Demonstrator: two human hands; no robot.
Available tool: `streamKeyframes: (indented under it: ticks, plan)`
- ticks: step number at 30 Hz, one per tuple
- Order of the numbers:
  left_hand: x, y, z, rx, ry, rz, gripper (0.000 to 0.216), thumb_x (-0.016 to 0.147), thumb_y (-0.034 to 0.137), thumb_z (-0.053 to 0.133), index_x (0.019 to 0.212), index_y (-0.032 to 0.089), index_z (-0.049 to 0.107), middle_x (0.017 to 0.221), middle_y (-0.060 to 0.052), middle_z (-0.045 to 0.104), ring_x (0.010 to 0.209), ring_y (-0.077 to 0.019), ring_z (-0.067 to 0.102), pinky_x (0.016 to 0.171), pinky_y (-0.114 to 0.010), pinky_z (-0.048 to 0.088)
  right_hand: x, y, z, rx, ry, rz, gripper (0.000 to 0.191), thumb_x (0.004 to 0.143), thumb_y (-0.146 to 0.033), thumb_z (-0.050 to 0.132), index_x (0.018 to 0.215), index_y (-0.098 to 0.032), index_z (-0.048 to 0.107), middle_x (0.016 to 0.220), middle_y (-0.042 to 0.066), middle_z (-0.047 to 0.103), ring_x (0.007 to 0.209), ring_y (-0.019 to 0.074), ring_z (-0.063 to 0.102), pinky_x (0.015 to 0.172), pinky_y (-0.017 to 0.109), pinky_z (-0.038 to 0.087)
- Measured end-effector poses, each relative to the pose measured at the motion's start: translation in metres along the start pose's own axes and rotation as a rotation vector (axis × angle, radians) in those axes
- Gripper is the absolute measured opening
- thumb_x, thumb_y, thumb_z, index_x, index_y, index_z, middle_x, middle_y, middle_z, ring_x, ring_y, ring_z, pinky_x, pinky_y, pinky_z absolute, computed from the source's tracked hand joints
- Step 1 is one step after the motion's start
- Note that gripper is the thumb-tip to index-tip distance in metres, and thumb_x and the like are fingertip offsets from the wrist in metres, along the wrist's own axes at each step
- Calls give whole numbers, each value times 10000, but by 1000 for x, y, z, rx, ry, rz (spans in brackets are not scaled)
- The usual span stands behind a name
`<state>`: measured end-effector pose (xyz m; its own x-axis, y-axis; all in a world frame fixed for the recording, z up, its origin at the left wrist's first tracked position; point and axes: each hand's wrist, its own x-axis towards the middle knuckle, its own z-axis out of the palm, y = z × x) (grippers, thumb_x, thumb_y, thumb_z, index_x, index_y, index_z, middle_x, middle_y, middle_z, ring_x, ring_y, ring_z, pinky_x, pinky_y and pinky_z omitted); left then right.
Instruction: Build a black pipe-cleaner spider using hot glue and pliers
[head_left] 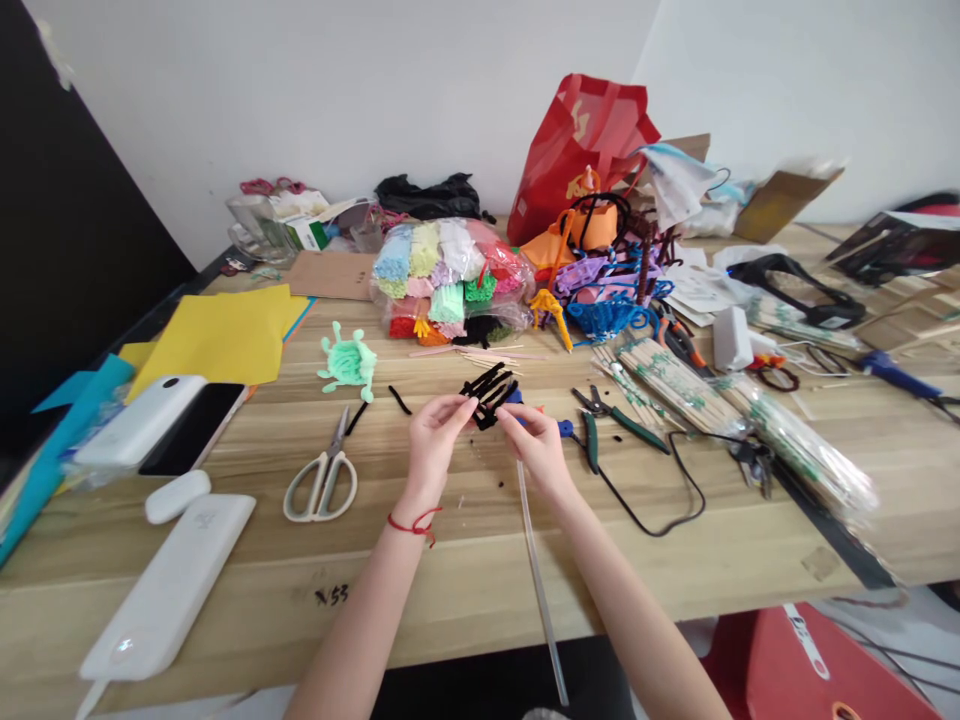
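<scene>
Both hands pinch a small bundle of black pipe cleaner pieces (489, 392) above the wooden table (480, 560). My left hand (435, 436), with a red string on its wrist, grips the bundle's left end. My right hand (534, 442) grips the right end from below. A clear glue stick (538, 580) lies on the table under my right forearm. Scissors with white handles (324, 478) rest left of my left hand. A green pipe cleaner figure (348, 364) sits beyond them.
A bag of coloured pipe cleaners (448, 275) and a red bag (577, 150) stand behind. Pliers (609, 412), a black cable (660, 500) and bagged wooden sticks (750, 415) lie to the right. Yellow paper (221, 335), a phone (193, 428) and white power banks (172, 590) lie to the left.
</scene>
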<state>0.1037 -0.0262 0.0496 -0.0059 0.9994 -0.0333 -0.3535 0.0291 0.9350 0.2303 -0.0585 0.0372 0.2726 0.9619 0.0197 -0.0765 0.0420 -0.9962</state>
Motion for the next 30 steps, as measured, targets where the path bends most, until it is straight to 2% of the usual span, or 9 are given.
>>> streamKeyframes:
  ticks: [4, 8, 15, 17, 20, 22, 25, 27, 30]
  plan:
    - [1, -2, 0, 41, 19, 38, 234, 603, 303, 782, 734, 143, 673, 724, -32, 691, 655, -121, 635, 627, -231, 525, -1, -4, 0, -19, -26, -67, 300, 649, -452, 728, 725, -169, 665, 664, -2, 585, 429, 53, 355, 391, 222, 246]
    - [3, -3, -2, 50, 18, 27, 227, 604, 301, 780, 734, 147, 674, 715, -25, 689, 643, -116, 629, 616, -224, 521, -1, -3, -1, -21, -86, -23, 291, 625, -438, 753, 679, -179, 634, 541, -35, 537, 393, 55, 351, 388, 223, 246]
    - [8, -6, -9, 47, -40, -43, 298, 598, 363, 785, 783, 151, 685, 737, -33, 702, 646, -134, 636, 617, -244, 510, 1, -3, -1, 97, -179, 54, 303, 620, -410, 762, 794, -183, 663, 619, -16, 632, 376, 65, 432, 379, 225, 327]
    - [10, -5, -11, 64, -85, -46, 337, 657, 433, 736, 835, 150, 694, 782, -53, 713, 698, -155, 649, 660, -263, 512, 1, -4, -1, 121, -171, 70, 300, 625, -409, 758, 788, -174, 668, 553, -29, 603, 370, 65, 426, 381, 223, 331]
    - [11, -1, -14, 121, -190, -26, 444, 792, 539, 556, 943, 146, 697, 884, -95, 721, 822, -195, 660, 752, -303, 508, 2, -2, -2, 155, -156, 112, 298, 637, -423, 749, 764, -164, 672, 462, -46, 544, 368, 66, 413, 383, 215, 319]
    - [11, 2, -15, 182, -256, 9, 426, 799, 504, 566, 1015, 155, 681, 946, -99, 710, 879, -202, 651, 794, -313, 504, 3, 1, -2, 189, -144, 141, 297, 640, -431, 746, 738, -161, 669, 449, -45, 535, 378, 66, 417, 388, 210, 319]
    - [9, 4, -15, 250, -333, 74, 438, 700, 327, 718, 1106, 183, 639, 958, -76, 687, 886, -182, 638, 820, -301, 504, 3, 3, -1, 245, -138, 164, 306, 622, -425, 760, 748, -161, 672, 503, -35, 575, 392, 62, 424, 392, 207, 334]
    - [9, 4, -15, 259, -367, 99, 471, 682, 251, 731, 1136, 193, 620, 927, -62, 676, 872, -164, 636, 837, -294, 503, 2, 3, 0, 267, -142, 162, 314, 611, -408, 771, 784, -164, 676, 563, -25, 614, 396, 57, 430, 398, 206, 351]
    - [9, 3, -16, 249, -369, 105, 453, 705, 230, 709, 1146, 197, 611, 892, -52, 671, 846, -153, 642, 846, -296, 509, 2, 1, 0, 273, -141, 163, 322, 618, -418, 764, 794, -164, 677, 661, 6, 669, 416, 62, 462, 413, 212, 382]
